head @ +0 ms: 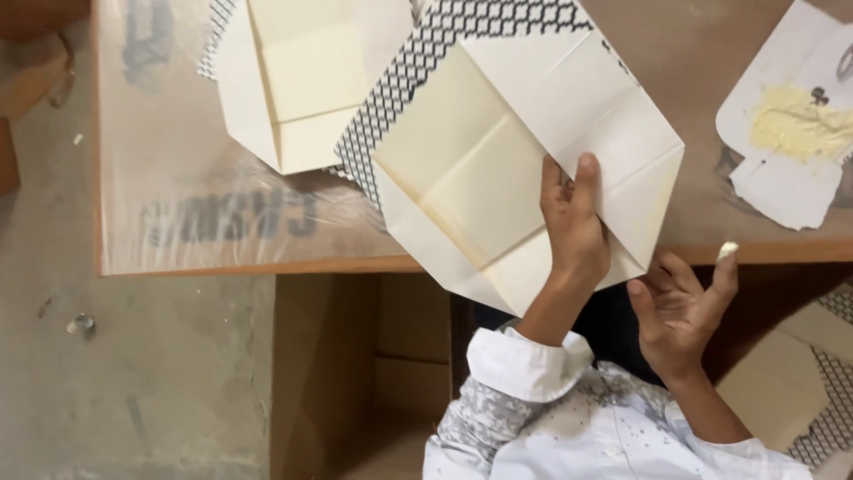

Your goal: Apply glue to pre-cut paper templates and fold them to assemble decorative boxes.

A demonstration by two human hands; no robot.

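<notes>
Folding and gluing step, by the look: left hand presses flat, fingers together, on the cream folded paper overhanging the table near edge; right hand open, glue-tipped forefinger raised, nothing held; next calls for a dab along the flap.

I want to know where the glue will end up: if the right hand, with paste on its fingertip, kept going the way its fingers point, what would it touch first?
The right hand points up toward the table edge. It would probably meet that wooden edge first, or the lower right corner of the folded cream paper that the left hand presses; depth is unclear.
</notes>
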